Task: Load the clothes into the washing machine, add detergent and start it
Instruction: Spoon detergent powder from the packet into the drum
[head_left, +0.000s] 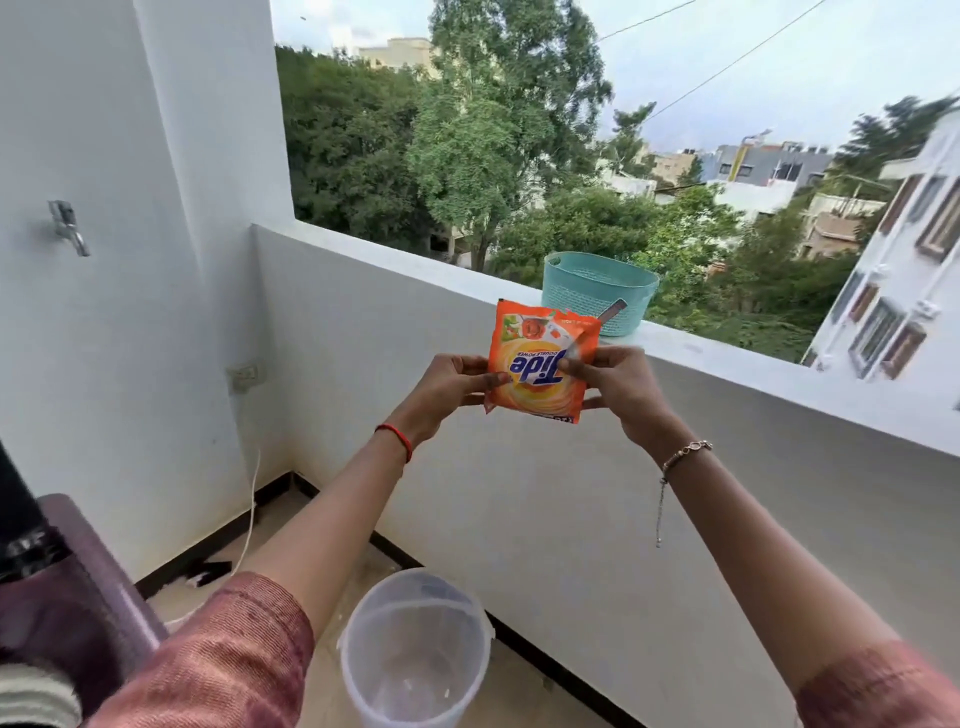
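Observation:
An orange Tide detergent packet (540, 358) is held up at chest height, upside down, its torn edge at the top. My left hand (447, 389) pinches its left side and my right hand (618, 387) pinches its right side. A metal spoon (605, 315) sticks up behind the packet's top right corner. At the lower left edge the maroon washing machine (88, 571) shows only in part, with dark and striped cloth at its opening.
A teal plastic basket (597, 291) stands on the balcony parapet (727, 374) behind the packet. A translucent bucket (415, 649) sits on the floor below my arms. A tap (70, 226) and a wall socket (244, 375) are on the left wall, with a white cord hanging down.

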